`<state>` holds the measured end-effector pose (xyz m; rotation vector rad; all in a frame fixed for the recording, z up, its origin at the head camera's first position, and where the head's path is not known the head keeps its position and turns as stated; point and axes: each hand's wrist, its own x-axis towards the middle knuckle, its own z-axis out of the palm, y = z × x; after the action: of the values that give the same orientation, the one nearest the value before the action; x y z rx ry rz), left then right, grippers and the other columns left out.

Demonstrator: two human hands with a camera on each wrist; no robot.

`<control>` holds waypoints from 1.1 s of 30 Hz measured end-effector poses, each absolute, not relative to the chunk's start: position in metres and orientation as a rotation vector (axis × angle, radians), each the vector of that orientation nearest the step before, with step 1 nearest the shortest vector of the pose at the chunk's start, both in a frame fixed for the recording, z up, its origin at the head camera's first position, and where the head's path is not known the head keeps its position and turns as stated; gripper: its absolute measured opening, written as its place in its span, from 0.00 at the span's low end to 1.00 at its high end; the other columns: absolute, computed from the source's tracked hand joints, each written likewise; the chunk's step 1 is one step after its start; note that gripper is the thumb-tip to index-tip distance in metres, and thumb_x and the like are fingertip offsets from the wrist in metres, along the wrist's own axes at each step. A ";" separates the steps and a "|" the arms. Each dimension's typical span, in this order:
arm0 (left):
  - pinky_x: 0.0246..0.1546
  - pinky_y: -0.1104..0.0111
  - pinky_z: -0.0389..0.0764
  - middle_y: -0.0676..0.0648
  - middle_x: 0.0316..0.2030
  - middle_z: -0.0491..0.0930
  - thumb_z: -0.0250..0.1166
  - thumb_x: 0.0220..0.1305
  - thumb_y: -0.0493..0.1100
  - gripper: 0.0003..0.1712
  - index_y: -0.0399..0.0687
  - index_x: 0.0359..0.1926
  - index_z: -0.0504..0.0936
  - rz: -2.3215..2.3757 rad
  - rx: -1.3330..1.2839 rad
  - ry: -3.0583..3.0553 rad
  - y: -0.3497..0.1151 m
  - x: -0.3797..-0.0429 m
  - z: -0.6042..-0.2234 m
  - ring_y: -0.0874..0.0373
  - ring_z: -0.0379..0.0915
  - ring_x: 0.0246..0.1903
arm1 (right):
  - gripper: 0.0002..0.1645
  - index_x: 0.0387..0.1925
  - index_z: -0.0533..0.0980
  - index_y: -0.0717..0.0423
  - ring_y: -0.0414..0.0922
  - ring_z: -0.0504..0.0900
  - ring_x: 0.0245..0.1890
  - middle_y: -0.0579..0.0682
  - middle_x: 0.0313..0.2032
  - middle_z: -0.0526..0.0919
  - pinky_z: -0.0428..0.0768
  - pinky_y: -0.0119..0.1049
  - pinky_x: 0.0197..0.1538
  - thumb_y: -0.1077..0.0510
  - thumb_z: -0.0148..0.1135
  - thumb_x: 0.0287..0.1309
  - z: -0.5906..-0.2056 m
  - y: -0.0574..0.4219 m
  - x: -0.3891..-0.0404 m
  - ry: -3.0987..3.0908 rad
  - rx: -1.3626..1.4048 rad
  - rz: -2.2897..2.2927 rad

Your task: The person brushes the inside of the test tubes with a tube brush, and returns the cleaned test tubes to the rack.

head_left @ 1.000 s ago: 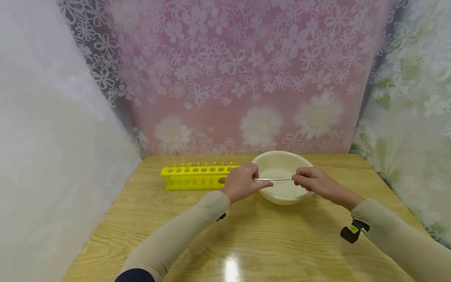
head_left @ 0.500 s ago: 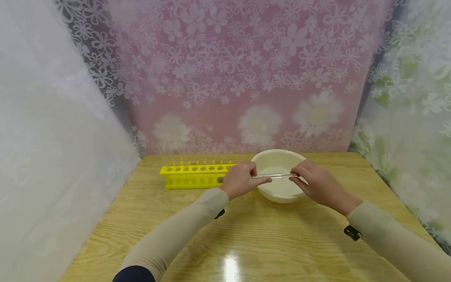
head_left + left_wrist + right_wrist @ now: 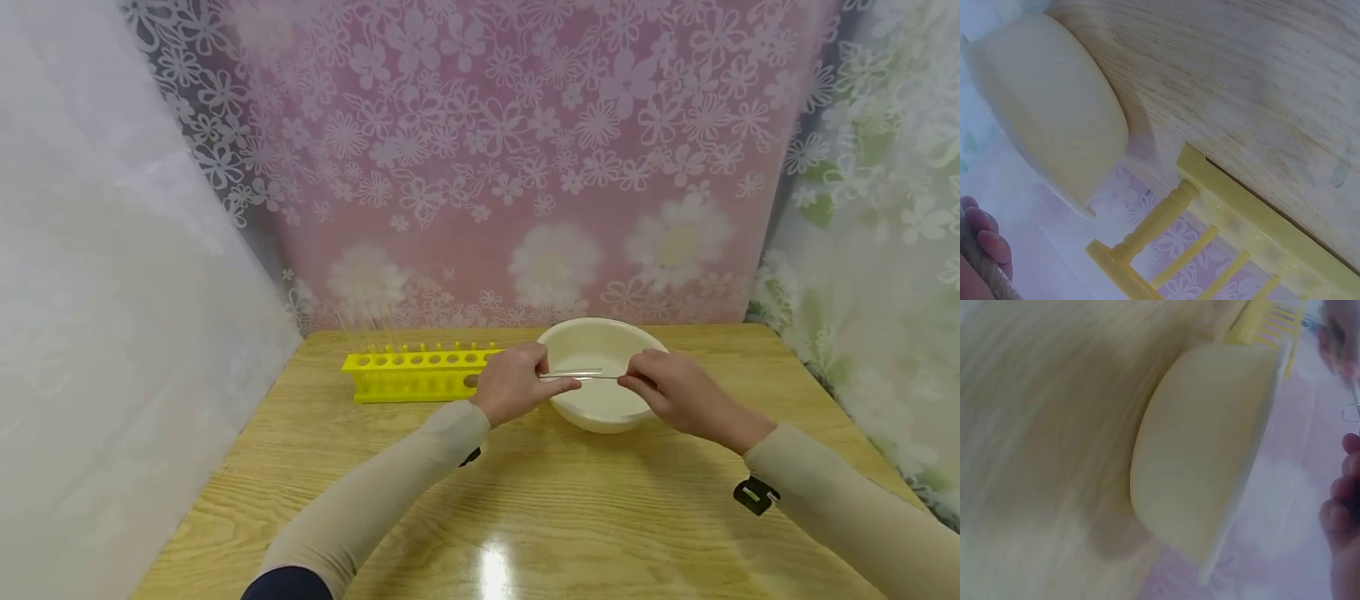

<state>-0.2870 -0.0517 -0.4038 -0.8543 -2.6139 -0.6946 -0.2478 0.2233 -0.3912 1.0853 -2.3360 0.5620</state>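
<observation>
In the head view my left hand (image 3: 513, 383) grips a clear glass test tube (image 3: 588, 371), held nearly level over the white basin (image 3: 603, 417). Its open end points right. My right hand (image 3: 678, 396) pinches the thin wire handle (image 3: 609, 377) of a test tube brush, which runs into the tube's mouth. Grey bristles (image 3: 988, 269) show at the left hand in the left wrist view. Curled fingers of the right hand (image 3: 1344, 506) appear at the right edge of the right wrist view. Part of the tube is hidden by the left hand.
A yellow test tube rack (image 3: 420, 379) stands left of the basin, partly behind the left hand. Several clear tubes (image 3: 371, 329) rise from its left end. The wooden table (image 3: 555, 517) meets a flowered curtain (image 3: 525, 167) at the back.
My right hand has shifted slightly on the wire handle; its fingers looked looser half a second ago and pinch it now. The left hand and tube stay almost in place.
</observation>
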 end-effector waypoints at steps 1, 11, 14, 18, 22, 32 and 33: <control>0.14 0.72 0.63 0.57 0.21 0.70 0.65 0.55 0.76 0.30 0.57 0.26 0.70 -0.682 -0.854 -2.606 -0.052 -0.287 -0.404 0.64 0.64 0.15 | 0.13 0.28 0.74 0.47 0.32 0.60 0.18 0.37 0.20 0.68 0.65 0.29 0.24 0.54 0.59 0.72 -0.391 0.223 -0.247 -2.420 1.041 0.700; 0.13 0.73 0.58 0.57 0.19 0.67 0.67 0.54 0.75 0.31 0.56 0.24 0.68 -0.578 -0.867 -2.563 -0.050 -0.283 -0.409 0.64 0.58 0.13 | 0.23 0.35 0.72 0.67 0.41 0.56 0.17 0.47 0.20 0.64 0.58 0.43 0.24 0.49 0.52 0.76 -0.388 0.220 -0.246 -2.803 0.515 1.910; 0.14 0.73 0.60 0.56 0.19 0.68 0.67 0.54 0.74 0.31 0.56 0.25 0.69 -0.623 -0.845 -2.588 -0.051 -0.286 -0.408 0.64 0.60 0.14 | 0.16 0.38 0.78 0.61 0.39 0.64 0.18 0.47 0.22 0.72 0.67 0.37 0.25 0.51 0.57 0.73 -0.392 0.221 -0.246 -2.778 0.709 1.419; 0.16 0.72 0.63 0.56 0.20 0.69 0.67 0.55 0.74 0.31 0.56 0.26 0.70 -0.687 -0.822 -2.622 -0.054 -0.289 -0.406 0.63 0.63 0.16 | 0.12 0.44 0.80 0.55 0.38 0.75 0.31 0.45 0.33 0.80 0.76 0.36 0.33 0.51 0.67 0.66 -0.399 0.222 -0.248 -2.479 0.936 0.679; 0.16 0.71 0.63 0.55 0.20 0.70 0.66 0.55 0.76 0.31 0.56 0.26 0.70 -0.727 -0.817 -2.635 -0.055 -0.289 -0.405 0.62 0.64 0.16 | 0.20 0.44 0.80 0.60 0.43 0.78 0.38 0.50 0.37 0.82 0.80 0.39 0.35 0.46 0.55 0.75 -0.403 0.223 -0.252 -2.156 1.079 0.324; 0.15 0.72 0.63 0.56 0.21 0.70 0.65 0.54 0.76 0.31 0.57 0.26 0.70 -0.743 -0.843 -2.608 -0.051 -0.285 -0.402 0.63 0.64 0.17 | 0.25 0.33 0.76 0.59 0.42 0.74 0.28 0.49 0.29 0.77 0.78 0.36 0.29 0.50 0.40 0.81 -0.397 0.227 -0.252 -2.024 1.202 0.136; 0.15 0.72 0.63 0.56 0.21 0.70 0.66 0.55 0.76 0.31 0.57 0.26 0.70 -0.738 -0.849 -2.606 -0.050 -0.285 -0.402 0.63 0.64 0.17 | 0.25 0.33 0.76 0.58 0.40 0.72 0.27 0.47 0.28 0.76 0.76 0.34 0.28 0.48 0.41 0.81 -0.396 0.227 -0.251 -2.080 1.184 0.169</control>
<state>-0.2848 -0.0502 -0.4016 -0.8492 -2.6064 -0.7376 -0.2506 0.2275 -0.3963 1.1844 -2.0800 0.1685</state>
